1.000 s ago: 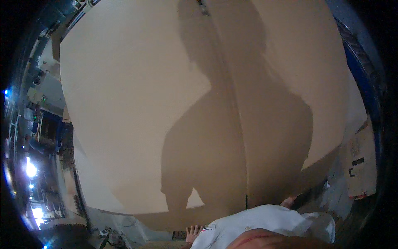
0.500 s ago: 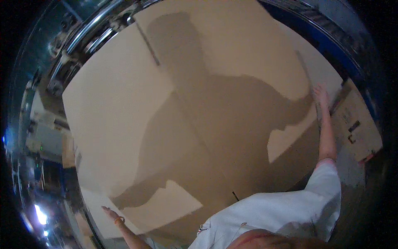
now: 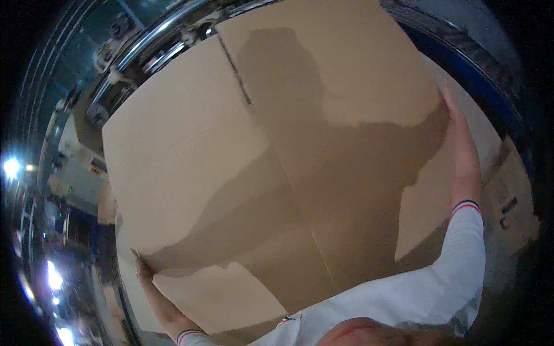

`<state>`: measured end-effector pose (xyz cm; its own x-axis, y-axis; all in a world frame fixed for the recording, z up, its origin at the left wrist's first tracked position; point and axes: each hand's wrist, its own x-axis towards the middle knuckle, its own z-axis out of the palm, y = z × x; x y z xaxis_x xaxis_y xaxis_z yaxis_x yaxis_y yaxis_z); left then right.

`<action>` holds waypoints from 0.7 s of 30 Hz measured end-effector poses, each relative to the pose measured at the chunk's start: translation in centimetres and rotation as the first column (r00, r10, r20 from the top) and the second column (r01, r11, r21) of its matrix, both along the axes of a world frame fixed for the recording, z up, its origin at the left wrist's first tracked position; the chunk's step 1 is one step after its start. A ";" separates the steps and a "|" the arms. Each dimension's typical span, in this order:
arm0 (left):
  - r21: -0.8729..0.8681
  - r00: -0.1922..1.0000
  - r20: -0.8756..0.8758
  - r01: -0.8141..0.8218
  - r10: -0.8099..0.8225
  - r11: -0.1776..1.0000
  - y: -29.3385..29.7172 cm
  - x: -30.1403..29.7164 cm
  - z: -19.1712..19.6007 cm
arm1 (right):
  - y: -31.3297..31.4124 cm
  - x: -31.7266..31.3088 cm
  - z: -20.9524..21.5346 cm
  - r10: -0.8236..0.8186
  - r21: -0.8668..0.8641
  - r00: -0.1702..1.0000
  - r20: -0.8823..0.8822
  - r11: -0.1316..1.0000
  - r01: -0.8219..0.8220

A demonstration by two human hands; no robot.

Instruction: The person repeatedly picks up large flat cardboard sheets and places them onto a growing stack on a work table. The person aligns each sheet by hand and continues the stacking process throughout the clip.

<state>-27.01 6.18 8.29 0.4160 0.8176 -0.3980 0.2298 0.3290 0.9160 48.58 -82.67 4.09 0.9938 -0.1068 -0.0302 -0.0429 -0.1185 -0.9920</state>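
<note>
A very large brown cardboard sheet [image 3: 179, 155] fills most of the view. It has a dark slot in its far edge and a straight crease running toward me. My shadow falls across it. At its left edge, low in the view, is my left hand [image 3: 142, 266], seen nearly edge-on with its fingers stretched out. My right hand [image 3: 450, 104] lies along the right edge, farther away, fingers extended and held flat against the side. Pale cardboard shows beyond both edges, seemingly another sheet underneath.
Metal rollers and machine parts [image 3: 156, 49] run along the far left. A blue machine frame [image 3: 461, 69] curves past the far right. Beside my right forearm stands a printed cardboard piece [image 3: 508, 202]. Bright lamps [image 3: 53, 275] glow at left.
Both hands have moved farther away from me, the left in against the sheet's left edge. In the view, the sheet has shifted rightward and slightly down. My right arm reaches farther along the edge.
</note>
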 end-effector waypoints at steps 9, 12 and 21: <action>0.227 0.976 -0.040 -0.197 0.212 0.954 -4.2 -0.5 -0.6 | -0.6 0.5 0.3 -0.320 -0.662 0.946 0.051 0.698 0.272; 0.458 0.949 -0.048 -0.258 0.313 0.851 -3.1 -5.7 -1.6 | 2.6 -1.3 1.3 -0.341 -0.711 0.937 0.075 0.640 0.290; 0.595 0.910 -0.142 -0.236 0.390 0.768 -1.5 -5.2 -0.6 | -2.0 1.5 -0.1 -0.181 -0.708 0.978 0.101 0.677 0.199</action>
<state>-32.18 4.65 7.64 0.0492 0.9924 0.1128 0.4439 -0.1229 0.8876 50.12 -84.63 4.02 0.9491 -0.2741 0.1550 -0.1250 -0.7799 -0.6133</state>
